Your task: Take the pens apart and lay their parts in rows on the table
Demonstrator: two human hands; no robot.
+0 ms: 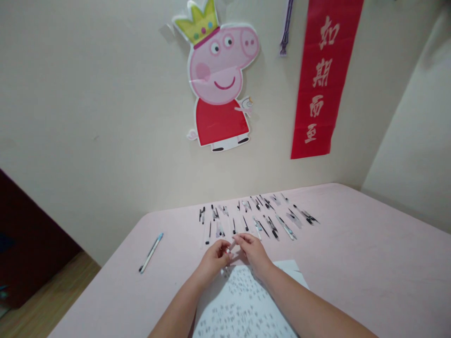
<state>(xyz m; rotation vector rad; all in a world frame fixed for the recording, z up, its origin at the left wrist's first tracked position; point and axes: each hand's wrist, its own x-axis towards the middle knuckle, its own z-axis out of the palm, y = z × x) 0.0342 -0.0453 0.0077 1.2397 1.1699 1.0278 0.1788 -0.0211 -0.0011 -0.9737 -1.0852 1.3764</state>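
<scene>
Both hands meet above the top edge of a handwritten sheet of paper [243, 307], close to rows of taken-apart pens. Between them is a short, pale pen part [232, 244] with a whitish end. My left hand [214, 257] is closed, its fingertips pinching the whitish lower end. The fingertips of my right hand [252, 252] are pressed together on the upper end of the same piece. Fingers cover much of the part, so its exact shape is unclear. Just beyond the hands lie a dark refill [234, 226] and other pen pieces.
Several pen parts [270, 227] lie in two rows along the back of the pink tabletop [352, 263]. A whole white pen [151, 253] with a blue end rests at the left. On the wall behind hang a cartoon pig cutout [221, 84] and a red banner [324, 80].
</scene>
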